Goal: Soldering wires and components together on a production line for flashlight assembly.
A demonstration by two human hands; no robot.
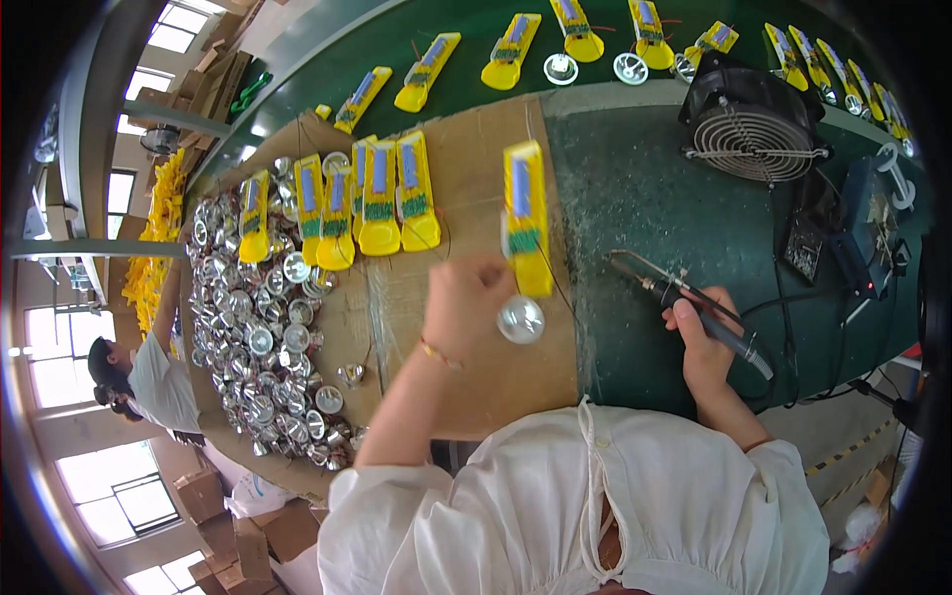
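Observation:
My right hand (704, 342) is wrapped round the dark handle of a soldering iron (732, 339), whose thin metal tip points left over the green mat. A yellow plastic housing (535, 270) lies on the cardboard in front of me, with a blue cell and a green circuit board in it. Beside its lower end my left hand (469, 297) is closed, fingertips curled in; what they pinch is hidden. Against that hand sits a round, shiny lamp reflector (522, 319). A dark wire runs from the housing toward the mat.
A heap of silver reflectors (263, 337) covers the left side, with several yellow housings (379, 198) along its edge. More housings line the far green belt (466, 89). A black fan (754, 129) and a blue soldering station (868, 238) stand right. Another person (159, 382) works far left.

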